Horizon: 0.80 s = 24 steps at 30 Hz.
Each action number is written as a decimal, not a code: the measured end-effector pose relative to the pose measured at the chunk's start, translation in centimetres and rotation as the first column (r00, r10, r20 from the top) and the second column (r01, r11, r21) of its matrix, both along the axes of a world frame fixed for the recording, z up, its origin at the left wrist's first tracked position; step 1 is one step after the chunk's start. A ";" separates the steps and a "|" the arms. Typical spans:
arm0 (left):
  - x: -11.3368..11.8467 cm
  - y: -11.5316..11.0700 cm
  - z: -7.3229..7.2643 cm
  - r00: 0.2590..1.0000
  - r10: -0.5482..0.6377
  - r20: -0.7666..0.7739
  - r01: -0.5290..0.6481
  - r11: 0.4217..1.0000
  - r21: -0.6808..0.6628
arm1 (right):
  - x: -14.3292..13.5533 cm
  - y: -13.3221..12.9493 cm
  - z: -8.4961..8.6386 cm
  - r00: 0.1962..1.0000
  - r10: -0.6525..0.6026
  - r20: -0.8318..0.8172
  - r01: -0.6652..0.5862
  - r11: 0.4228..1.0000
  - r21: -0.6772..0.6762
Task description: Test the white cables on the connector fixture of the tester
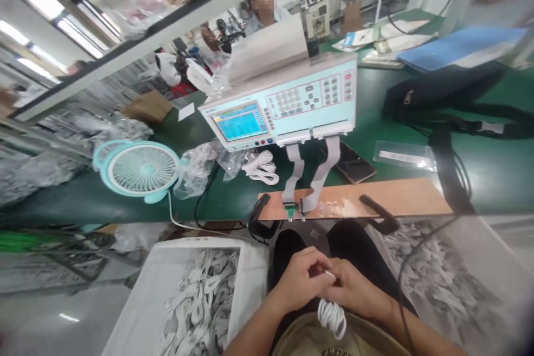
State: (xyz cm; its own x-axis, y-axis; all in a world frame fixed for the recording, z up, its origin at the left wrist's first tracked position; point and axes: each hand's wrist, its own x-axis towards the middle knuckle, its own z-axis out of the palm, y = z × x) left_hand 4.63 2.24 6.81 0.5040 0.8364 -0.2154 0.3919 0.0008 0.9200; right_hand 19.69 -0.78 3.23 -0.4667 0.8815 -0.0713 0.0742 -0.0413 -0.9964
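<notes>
A coiled white cable (332, 318) hangs below my two hands, close to my lap. My left hand (303, 277) has its fingers curled around a small white end of the cable. Beside it, touching, my right hand (352, 283) is also closed on the cable, its fingertips partly hidden. Ahead of them, two flat grey ribbon cables (329, 164) run from a bench tester (287, 103) with a lit screen down to a small green connector board (290, 208) on a copper-coloured strip (400, 198) at the table edge.
A white bin (137, 283) full of bundled cables stands at left; more bundles (429, 267) lie at right. On the green table are a fan (144, 169), a coiled white cable (261, 168), a phone (354, 164) and a black bag (446, 94). Black clamps (379, 214) grip the strip.
</notes>
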 end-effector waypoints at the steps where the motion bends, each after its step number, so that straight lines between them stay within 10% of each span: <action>1: -0.1 0.0 0.0 0.999 0.040 -0.015 -0.040 0.999 0.010 | -0.2 0.1 0.0 1.000 -0.003 0.029 0.003 1.000 0.011; 12: -2.3 0.9 -0.2 0.965 0.222 0.143 -0.208 0.972 -0.107 | -2.5 1.5 0.6 0.983 -0.072 0.170 0.067 0.997 0.034; 19: -2.6 1.7 -1.6 0.770 0.556 0.313 -0.283 0.737 -0.613 | -3.2 2.0 1.3 0.964 -0.249 0.097 0.252 0.968 -0.020; 24: -3.3 1.6 -0.7 0.913 0.302 0.275 -0.186 0.907 -0.379 | -3.1 2.5 1.4 0.971 -0.188 0.145 0.186 0.982 0.025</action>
